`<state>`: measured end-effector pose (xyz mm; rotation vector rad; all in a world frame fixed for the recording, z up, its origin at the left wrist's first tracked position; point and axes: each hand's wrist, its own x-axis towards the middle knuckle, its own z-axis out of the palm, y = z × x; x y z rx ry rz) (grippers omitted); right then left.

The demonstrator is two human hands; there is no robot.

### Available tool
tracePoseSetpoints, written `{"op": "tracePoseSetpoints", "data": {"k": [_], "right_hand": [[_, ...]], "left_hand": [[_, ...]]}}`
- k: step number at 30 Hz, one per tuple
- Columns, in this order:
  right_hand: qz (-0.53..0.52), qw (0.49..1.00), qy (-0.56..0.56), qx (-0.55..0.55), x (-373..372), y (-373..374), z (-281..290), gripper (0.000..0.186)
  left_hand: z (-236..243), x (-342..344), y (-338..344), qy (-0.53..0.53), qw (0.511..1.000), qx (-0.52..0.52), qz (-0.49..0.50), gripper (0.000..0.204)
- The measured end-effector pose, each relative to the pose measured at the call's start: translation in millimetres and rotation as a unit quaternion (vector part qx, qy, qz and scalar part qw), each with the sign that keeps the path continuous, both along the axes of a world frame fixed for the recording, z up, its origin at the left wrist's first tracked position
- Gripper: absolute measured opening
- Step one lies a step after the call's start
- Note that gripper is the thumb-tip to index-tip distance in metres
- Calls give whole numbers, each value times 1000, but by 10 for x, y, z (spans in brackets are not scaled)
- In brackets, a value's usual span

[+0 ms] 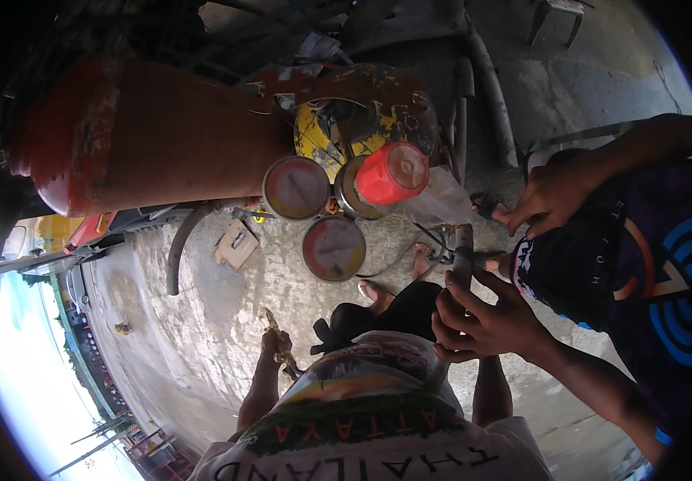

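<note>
My left hand (pixel 276 346) is closed around a knobbed, brass-coloured metal tool (pixel 288 362), one end of which sticks up past my fingers. Its exact kind I cannot make out. On the other side, my right forearm (pixel 491 393) reaches forward, but a co-worker's hand (pixel 486 317) covers my right hand and whatever it may hold. That co-worker's fingers are spread around the near end of a grey metal pipe (pixel 463 244). Ahead of me are two round cans, one nearer (pixel 334 248) and one farther left (pixel 296 187), and a red plastic container (pixel 392 175) on a third can.
A big red gas cylinder (pixel 178 132) lies along the left, beside a rusty yellow round tank (pixel 370 100). Clear plastic sheeting (pixel 438 199), a flat tan piece (pixel 236 244) and a curved pipe (pixel 182 248) are near. At right, the co-worker's other hand (pixel 550 196) rests by their knee.
</note>
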<state>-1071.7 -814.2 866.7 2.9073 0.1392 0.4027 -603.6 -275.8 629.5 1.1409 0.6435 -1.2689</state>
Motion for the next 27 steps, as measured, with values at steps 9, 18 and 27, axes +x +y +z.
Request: {"op": "tracePoseSetpoints", "data": {"k": [9,18,27], "right_hand": [[17,999,-3,-50,30,-74,94,55],[8,996,0,-85,21,-63,88,56],[-4,998,-13,-68,-8,-39,35,58]], "left_hand": [[165,-111,-277,19,997,13,68,33],[258,-82,-412,68,990,-125,-19,27],[162,40,-293,1,997,-25,-78,39]]}}
